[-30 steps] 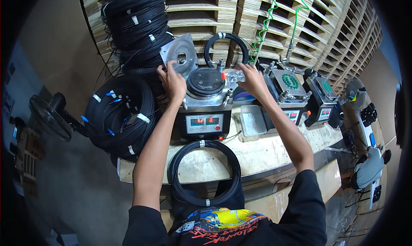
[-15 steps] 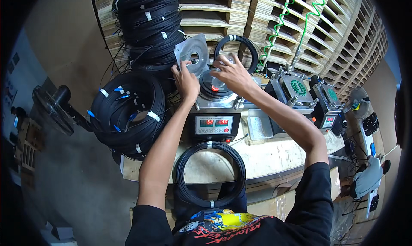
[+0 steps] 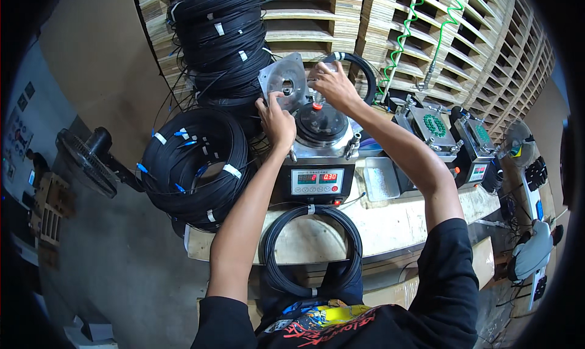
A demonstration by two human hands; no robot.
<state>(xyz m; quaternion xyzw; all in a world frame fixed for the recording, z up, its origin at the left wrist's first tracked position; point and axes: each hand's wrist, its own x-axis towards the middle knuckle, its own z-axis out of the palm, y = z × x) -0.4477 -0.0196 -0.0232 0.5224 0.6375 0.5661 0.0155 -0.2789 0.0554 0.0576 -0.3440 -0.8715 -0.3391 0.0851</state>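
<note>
A clear bottle with a red tip (image 3: 317,106) hangs tip-down in my right hand (image 3: 335,88), whose fingers are wrapped round it. Below the tip lies the round black disc (image 3: 329,128) on top of a bench machine (image 3: 317,184) with a lit red display. My left hand (image 3: 279,123) is at the lower edge of a square metal plate (image 3: 295,69) with a round recess, tilted up behind the disc. Its thumb and fingers appear closed on that edge, though the fingertips are partly hidden.
Black cable coils stand left (image 3: 189,166) and stacked behind (image 3: 225,44). One cable coil (image 3: 268,245) hangs over the near bench edge. Right are a clear tray (image 3: 382,181) and two similar machines with green-dotted tops (image 3: 434,126). A person (image 3: 529,251) sits far right.
My view has shifted, so everything sits further right in the picture. The red bottle tip has moved up and back over the disc, uncovering more of it. The display's left digits have changed.
</note>
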